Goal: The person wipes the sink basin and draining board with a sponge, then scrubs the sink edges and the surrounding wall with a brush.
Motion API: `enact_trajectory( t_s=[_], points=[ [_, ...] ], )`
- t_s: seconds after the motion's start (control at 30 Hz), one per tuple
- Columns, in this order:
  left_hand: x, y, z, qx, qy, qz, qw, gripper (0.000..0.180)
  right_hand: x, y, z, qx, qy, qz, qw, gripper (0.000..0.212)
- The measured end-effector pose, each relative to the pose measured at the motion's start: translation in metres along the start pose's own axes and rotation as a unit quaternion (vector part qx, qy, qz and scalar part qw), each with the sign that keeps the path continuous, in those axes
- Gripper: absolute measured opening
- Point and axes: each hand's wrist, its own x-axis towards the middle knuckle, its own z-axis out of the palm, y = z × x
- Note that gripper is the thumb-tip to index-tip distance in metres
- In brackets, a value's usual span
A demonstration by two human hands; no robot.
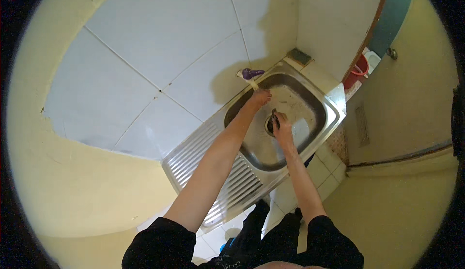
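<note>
My left hand [262, 97] reaches over the far edge of the steel sink basin [298, 97], just beneath the tap [253, 73] with its purple handle. Its fingers are a little apart, and nothing shows in them. Lower in the basin, my right hand [283, 124] is closed on a small dark object [275, 120] right at the round drain opening [269, 126]. The fingers hide most of that object, so its kind cannot be made out. The basin floor looks wet and holds small dark specks.
A ribbed steel drainboard [242, 179] adjoins the basin on the left, under my left forearm. A dark green scouring pad [299, 56] lies on the ledge at the back corner. White tiles [193, 65] cover the wall behind. Off to the right are a red bucket [357, 70] and a door [402, 99].
</note>
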Motion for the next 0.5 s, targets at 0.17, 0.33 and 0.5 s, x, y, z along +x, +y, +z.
enact_trajectory(
  t_s=[0.17,0.33,0.5],
  points=[
    [0.006,0.009,-0.047,-0.248,0.132,-0.049,0.959,0.023,0.005,-0.027,0.032,0.012,0.006,-0.041,0.999,0.029],
    [0.009,0.011,0.026,-0.178,0.135,-0.094,0.970,0.022,-0.011,0.013,0.000,-0.003,0.023,-0.012,1.000,0.027],
    [0.019,-0.007,-0.030,-0.394,-0.029,-0.079,0.916,0.017,-0.001,-0.016,0.016,0.030,0.018,-0.021,0.999,0.028]
  ],
)
